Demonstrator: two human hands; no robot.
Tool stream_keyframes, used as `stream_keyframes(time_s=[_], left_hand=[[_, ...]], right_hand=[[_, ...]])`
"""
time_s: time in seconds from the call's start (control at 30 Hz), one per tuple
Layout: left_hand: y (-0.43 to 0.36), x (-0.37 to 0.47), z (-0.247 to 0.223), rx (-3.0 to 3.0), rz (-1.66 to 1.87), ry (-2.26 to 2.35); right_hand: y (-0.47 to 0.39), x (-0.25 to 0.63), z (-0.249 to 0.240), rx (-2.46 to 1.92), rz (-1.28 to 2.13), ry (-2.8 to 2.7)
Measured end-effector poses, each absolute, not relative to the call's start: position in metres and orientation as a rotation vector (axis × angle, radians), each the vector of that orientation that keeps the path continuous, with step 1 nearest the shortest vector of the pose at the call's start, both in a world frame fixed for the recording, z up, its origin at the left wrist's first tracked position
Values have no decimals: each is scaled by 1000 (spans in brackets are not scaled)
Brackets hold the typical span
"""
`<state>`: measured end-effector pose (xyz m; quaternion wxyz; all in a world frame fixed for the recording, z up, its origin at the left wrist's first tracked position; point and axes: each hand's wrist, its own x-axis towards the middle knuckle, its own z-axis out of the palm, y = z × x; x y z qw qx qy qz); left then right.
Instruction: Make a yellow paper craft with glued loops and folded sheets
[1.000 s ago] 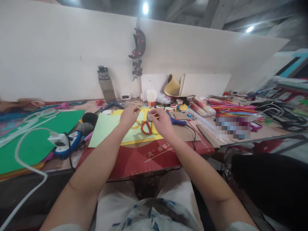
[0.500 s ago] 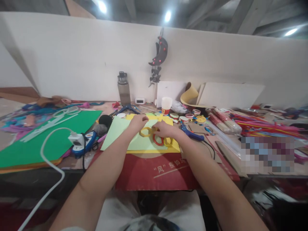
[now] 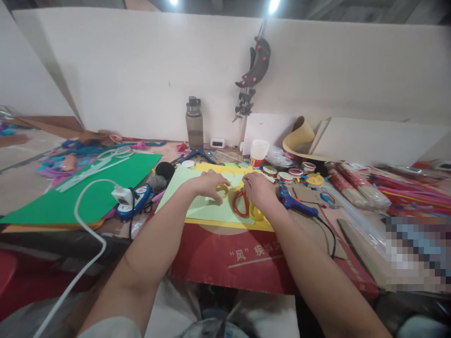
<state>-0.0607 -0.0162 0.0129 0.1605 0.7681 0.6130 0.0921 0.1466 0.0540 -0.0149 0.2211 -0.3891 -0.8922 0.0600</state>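
My left hand [image 3: 212, 185] is over the pale green paper sheet [image 3: 179, 197], its thumb and fingers curled around a yellow angular ring [image 3: 222, 190]. To the right, my right hand [image 3: 260, 190] has its fingers bent and pressed together; what they hold, if anything, is hidden. Between the hands lies a red loop [image 3: 240, 204], which looks like a scissors handle. Another yellow ring [image 3: 255, 212] lies beside it, partly covered by my right wrist. Under the green paper is a yellow sheet [image 3: 211, 223], resting on a red printed board [image 3: 207, 253].
A blue glue gun [image 3: 298, 204] with a black cord lies to the right. Behind it stand a paper cup [image 3: 259, 152] and several small round tins [image 3: 284, 177]. On the left are green sheets [image 3: 130, 183], a power strip [image 3: 136, 204] with a white cable, and a bottle [image 3: 195, 124].
The view has swung slightly left and down. My left hand has come down onto the yellow ring, fingers around it. My right hand has moved away to the right, so the hands are further apart.
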Motion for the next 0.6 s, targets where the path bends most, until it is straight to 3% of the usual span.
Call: stream_keyframes(time_s=[0.2, 0.33, 0.47, 0.6], left_hand=[[-14, -51, 11, 2168, 372, 1760], [-10, -49, 12, 2112, 750, 1733], [-6, -37, 13, 1633, 1189, 1739], [-8, -18, 14, 1047, 1297, 1285]], right_hand=[[53, 144, -26, -906, 235, -2626], [53, 139, -27, -970, 386, -2518], [55, 142, -17, -775, 842, -1780], [47, 139, -6, -426, 1319, -1405]])
